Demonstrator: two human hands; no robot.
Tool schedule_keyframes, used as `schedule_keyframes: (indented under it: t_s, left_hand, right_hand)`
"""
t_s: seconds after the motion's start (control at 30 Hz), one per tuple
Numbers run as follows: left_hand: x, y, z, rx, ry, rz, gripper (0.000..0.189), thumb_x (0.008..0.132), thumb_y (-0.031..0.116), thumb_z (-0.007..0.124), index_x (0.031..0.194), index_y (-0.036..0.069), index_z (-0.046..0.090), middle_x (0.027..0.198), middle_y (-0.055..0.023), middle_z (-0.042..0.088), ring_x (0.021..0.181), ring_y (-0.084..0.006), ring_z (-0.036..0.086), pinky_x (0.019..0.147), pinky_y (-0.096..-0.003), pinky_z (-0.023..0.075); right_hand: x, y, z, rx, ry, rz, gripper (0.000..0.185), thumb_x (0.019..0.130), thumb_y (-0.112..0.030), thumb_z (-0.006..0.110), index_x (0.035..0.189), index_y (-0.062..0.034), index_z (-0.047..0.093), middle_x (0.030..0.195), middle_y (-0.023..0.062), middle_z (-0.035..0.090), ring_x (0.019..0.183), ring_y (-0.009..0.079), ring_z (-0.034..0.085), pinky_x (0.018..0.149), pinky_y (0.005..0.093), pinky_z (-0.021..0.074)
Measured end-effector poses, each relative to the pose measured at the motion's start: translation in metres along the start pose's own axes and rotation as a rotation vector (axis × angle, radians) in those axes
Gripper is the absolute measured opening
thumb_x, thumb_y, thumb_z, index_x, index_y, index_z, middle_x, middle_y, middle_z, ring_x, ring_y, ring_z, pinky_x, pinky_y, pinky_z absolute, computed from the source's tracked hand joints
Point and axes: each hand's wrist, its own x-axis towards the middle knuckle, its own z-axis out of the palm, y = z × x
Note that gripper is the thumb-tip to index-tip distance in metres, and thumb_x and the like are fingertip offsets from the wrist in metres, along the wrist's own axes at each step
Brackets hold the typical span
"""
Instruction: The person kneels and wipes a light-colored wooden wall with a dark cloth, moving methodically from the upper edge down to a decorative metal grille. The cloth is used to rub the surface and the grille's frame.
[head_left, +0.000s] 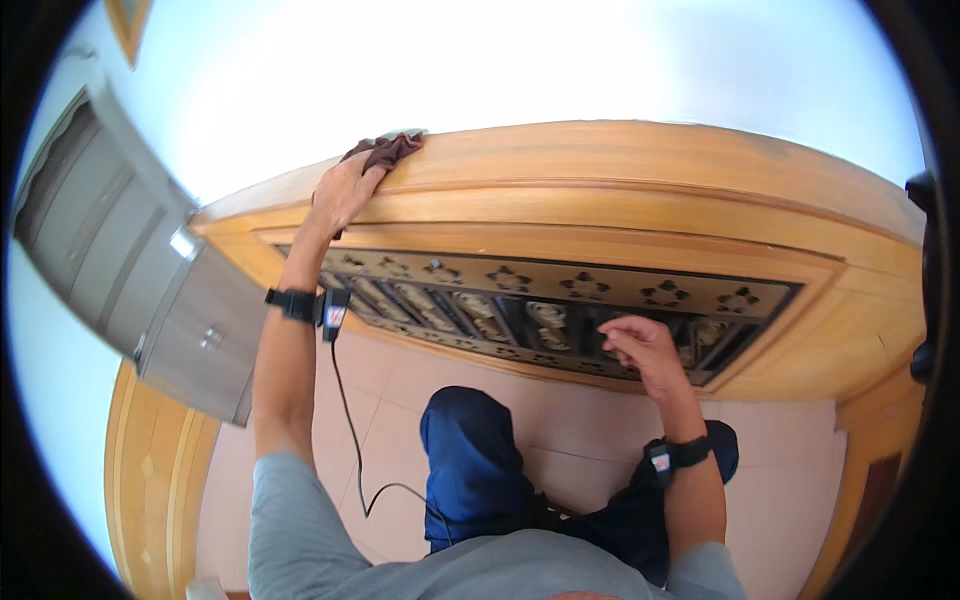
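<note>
My left hand (345, 193) presses a crumpled dark maroon cloth (391, 150) onto the top of a wooden ledge (600, 154), close to the wall and towards the ledge's left end. Part of the cloth also shows below the wrist side of the palm. Below the ledge, a dark metal grille (547, 315) with flower-shaped cutouts and scrollwork is framed in wood. In front of the grille's right half hangs my right hand (643, 349), fingers loosely curled, with nothing visible in it. Both wrists wear black straps with small devices; a cable runs down from the left one.
A grey panelled door (112, 225) and a grey cabinet-like surface (217, 330) stand at the left. Wooden panelling (157, 480) is at the lower left. White wall (487, 67) rises behind the ledge. My bent knees are over the pink tiled floor (390, 367), near the grille.
</note>
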Motion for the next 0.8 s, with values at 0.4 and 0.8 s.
schedule_keyframes:
  t_s: [0.4,0.8]
  left_hand:
    - [-0.001,0.296,0.053,-0.249,-0.148,0.761,0.039,0.105,0.033,0.050,0.114,-0.002,0.065,0.117,-0.0260,0.070,0.110,-0.0413,0.067,0.095,-0.0507,0.0522]
    - [-0.012,0.439,0.080,-0.326,-0.042,0.974,0.030,0.090,0.025,0.060,0.093,0.003,0.079,0.097,-0.0189,0.078,0.091,-0.0356,0.076,0.078,-0.0462,0.0598]
  right_hand:
    - [0.007,0.010,-0.001,-0.008,-0.045,0.052,0.020,0.100,-0.017,0.073,0.114,-0.0039,0.076,0.091,0.0045,0.073,0.068,0.0066,0.051,0.062,0.0216,0.0430]
    - [0.006,0.057,-0.030,-0.031,0.180,0.045,0.064,0.102,-0.020,0.069,0.156,0.0004,0.042,0.156,0.0094,0.050,0.135,0.0244,0.053,0.111,0.0388,0.0467]
